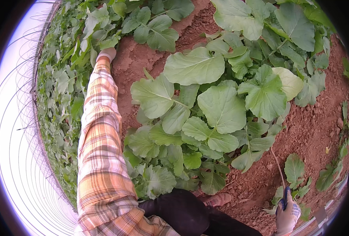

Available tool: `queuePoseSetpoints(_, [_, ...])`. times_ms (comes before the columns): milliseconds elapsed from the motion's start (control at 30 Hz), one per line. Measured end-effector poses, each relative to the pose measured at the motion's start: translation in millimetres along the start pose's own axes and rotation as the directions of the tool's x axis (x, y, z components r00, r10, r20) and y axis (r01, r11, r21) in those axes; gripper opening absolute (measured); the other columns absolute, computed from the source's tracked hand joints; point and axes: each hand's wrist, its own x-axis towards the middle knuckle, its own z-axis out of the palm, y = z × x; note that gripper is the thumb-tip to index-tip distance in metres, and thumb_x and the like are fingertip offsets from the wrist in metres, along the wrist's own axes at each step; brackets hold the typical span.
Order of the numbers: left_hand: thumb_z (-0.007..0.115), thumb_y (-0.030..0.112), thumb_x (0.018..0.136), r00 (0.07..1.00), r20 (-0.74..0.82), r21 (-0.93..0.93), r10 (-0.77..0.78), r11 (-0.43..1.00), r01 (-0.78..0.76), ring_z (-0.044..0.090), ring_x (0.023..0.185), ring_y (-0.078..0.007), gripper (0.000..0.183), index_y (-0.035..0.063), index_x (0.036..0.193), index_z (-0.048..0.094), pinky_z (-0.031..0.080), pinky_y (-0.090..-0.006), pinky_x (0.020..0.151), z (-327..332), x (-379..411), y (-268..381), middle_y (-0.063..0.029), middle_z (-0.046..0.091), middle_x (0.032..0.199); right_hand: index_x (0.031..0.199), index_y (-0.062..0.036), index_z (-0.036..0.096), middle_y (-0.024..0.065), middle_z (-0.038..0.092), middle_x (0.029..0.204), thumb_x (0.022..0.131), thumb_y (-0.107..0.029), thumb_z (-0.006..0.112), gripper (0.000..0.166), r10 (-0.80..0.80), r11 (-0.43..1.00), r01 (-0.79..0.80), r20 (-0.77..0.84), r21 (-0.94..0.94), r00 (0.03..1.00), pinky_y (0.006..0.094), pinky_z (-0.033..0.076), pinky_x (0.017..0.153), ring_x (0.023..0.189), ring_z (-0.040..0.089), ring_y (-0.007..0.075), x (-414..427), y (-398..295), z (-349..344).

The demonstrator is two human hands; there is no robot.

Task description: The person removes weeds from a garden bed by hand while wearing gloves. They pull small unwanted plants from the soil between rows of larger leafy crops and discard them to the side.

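My left arm, in a plaid sleeve (103, 141), stretches forward to the leafy plants at the left. My left hand (107, 53), in a pale glove, is partly hidden by broad leaves (103, 41), so its fingers and any hold do not show. At the lower right, my right hand (288, 214) wears a whitish glove with blue-coated fingers. It is closed around the lower end of a thin, slightly bent rod (277, 166). The rod's far end reaches the leaves of a large green plant clump (221, 109), where its tip is hidden.
Reddish-brown soil (310, 129) runs along the right, with small leafy plants (294, 168) near my right hand. My dark-trousered knee (177, 211) and a shoe (218, 199) are below the clump. Dense foliage (59, 88) borders a pale wall with curved lines (12, 118).
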Motion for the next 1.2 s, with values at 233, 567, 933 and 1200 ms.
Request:
queuePoseSetpoints(233, [0.031, 0.009, 0.088, 0.992, -0.125, -0.162, 0.022, 0.986, -0.043, 0.037, 0.131, -0.0346, 0.050, 0.0042, 0.137, 0.039, 0.030, -0.0388, 0.109, 15, 38, -20, -0.0221, 0.038, 0.141, 0.134, -0.0284, 0.050, 0.0149, 0.061, 0.063, 0.087, -0.035, 0.055, 0.048, -0.025, 1.000, 0.025, 0.009, 0.001, 1.000, 0.0443, 0.044, 0.050, 0.053, 0.058, 0.0323, 4, 2, -5])
queuePoseSetpoints(567, [0.035, 0.009, 0.089, 0.978, -0.134, 0.052, 0.158, 0.987, -0.153, 0.052, 0.116, -0.0337, 0.038, 0.0039, 0.122, 0.054, 0.040, -0.0382, 0.098, 16, 24, -20, -0.0212, 0.052, 0.127, 0.129, -0.0111, 0.054, 0.0126, 0.061, 0.078, 0.078, -0.012, 0.065, 0.052, -0.047, 0.995, 0.058, -0.123, 0.082, 0.991, 0.0404, 0.045, 0.067, 0.071, 0.058, 0.0293, 2, 2, 5])
queuePoseSetpoints(933, [0.049, 0.013, 0.085, 0.882, -0.258, -0.267, 0.395, 0.848, -0.458, 0.050, 0.118, -0.0364, 0.044, 0.0006, 0.126, 0.051, 0.040, -0.0380, 0.101, 3, -202, 6, -0.0207, 0.046, 0.135, 0.127, -0.0119, 0.053, 0.0098, 0.059, 0.072, 0.082, -0.020, 0.064, 0.048, -0.101, 0.995, 0.104, -0.292, -0.006, 0.951, 0.0400, 0.045, 0.064, 0.069, 0.059, 0.0276, -10, 12, 33])
queuePoseSetpoints(1200, [0.051, 0.023, 0.086, 0.896, -0.436, -0.530, 0.086, 0.780, -0.333, 0.050, 0.116, -0.0392, 0.051, 0.0029, 0.133, 0.045, 0.040, -0.0412, 0.099, 29, -127, 16, -0.0238, 0.051, 0.128, 0.128, -0.0128, 0.053, 0.0095, 0.059, 0.073, 0.083, -0.021, 0.062, 0.047, -0.130, 0.990, 0.141, -0.321, 0.009, 0.938, 0.0424, 0.044, 0.065, 0.067, 0.058, 0.0281, -11, 25, 51])
